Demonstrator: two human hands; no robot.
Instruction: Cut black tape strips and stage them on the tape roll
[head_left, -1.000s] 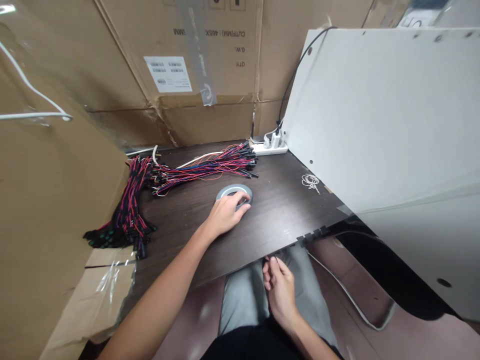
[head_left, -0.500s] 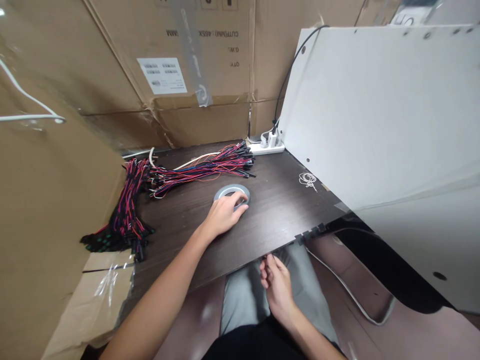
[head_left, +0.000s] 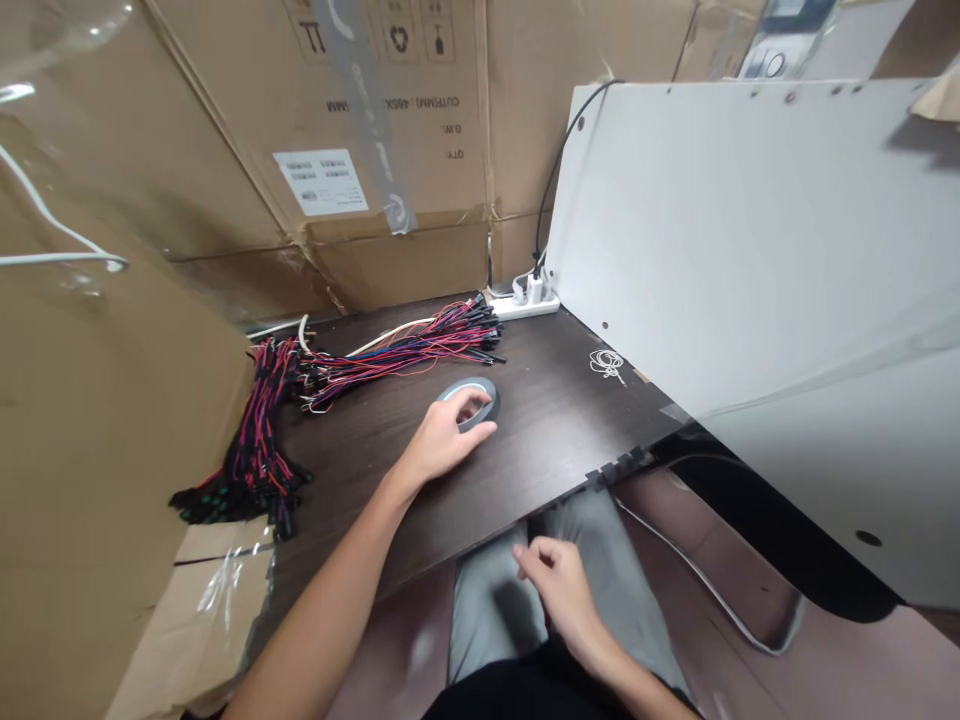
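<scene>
Before a taped carton (head_left: pixel 442 185), the left grip (head_left: pixel 442 438) curls around a tape roll (head_left: pixel 489 390) — right grip (head_left: pixel 559 582) half-curled, hold unclear.

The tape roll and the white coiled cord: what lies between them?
In the head view, only bare dark tabletop lies between the tape roll and the white coiled cord.

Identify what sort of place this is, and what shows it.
Probably a small wiring workbench: bundled wires and a grey roll lie on a dark tabletop, beside cardboard.
</scene>
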